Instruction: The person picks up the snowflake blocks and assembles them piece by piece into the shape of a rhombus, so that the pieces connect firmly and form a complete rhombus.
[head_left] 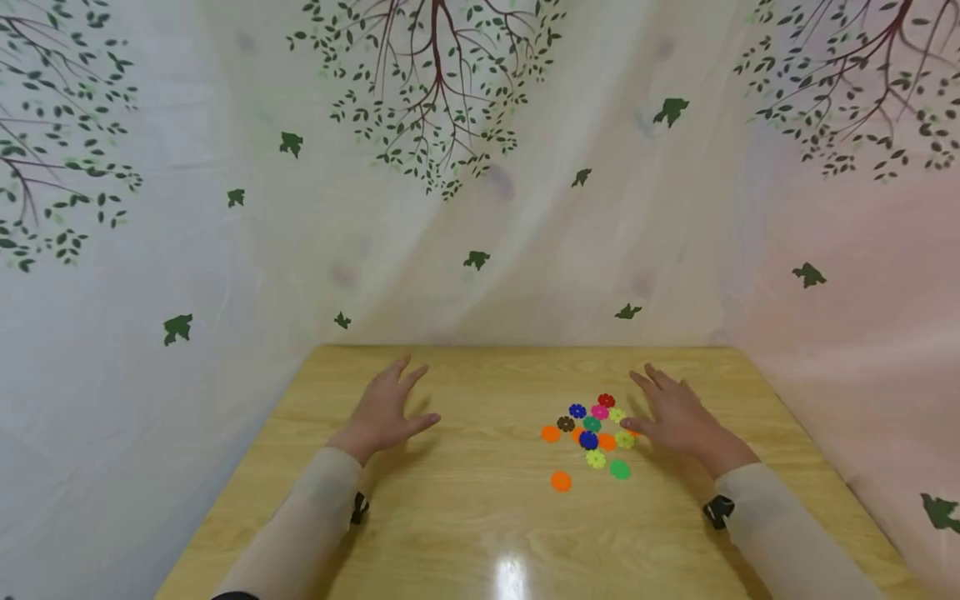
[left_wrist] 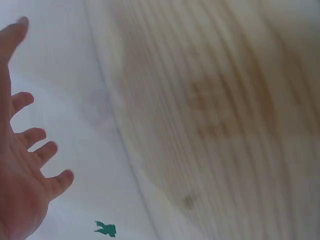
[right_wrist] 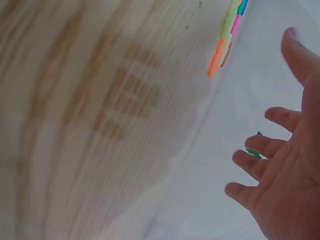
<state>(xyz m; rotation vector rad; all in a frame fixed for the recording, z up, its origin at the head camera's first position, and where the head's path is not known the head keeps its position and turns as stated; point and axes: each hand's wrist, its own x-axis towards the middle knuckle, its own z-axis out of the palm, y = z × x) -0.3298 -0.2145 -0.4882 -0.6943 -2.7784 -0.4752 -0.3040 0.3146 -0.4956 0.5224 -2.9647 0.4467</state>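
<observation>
Several small flat discs lie in a loose cluster right of the table's middle, some flower-shaped with notched rims. Among them are a red disc (head_left: 606, 401), a brown disc (head_left: 566, 424), a blue disc (head_left: 588, 440), a green disc (head_left: 620, 470) and an orange disc (head_left: 561, 482). My left hand (head_left: 386, 412) hovers over the left of the table, fingers spread, holding nothing. Beside the cluster's right edge is my right hand (head_left: 678, 417), also spread and holding nothing; its thumb partly covers an orange disc. In the right wrist view, an orange disc (right_wrist: 216, 57) shows edge-on beyond the palm.
The discs lie on a wooden table (head_left: 465, 517) with light grain. A pale cloth (head_left: 525, 275) printed with trees and green leaves hangs behind and at both sides. Dark straps with small devices (head_left: 718, 512) sit at the wrists.
</observation>
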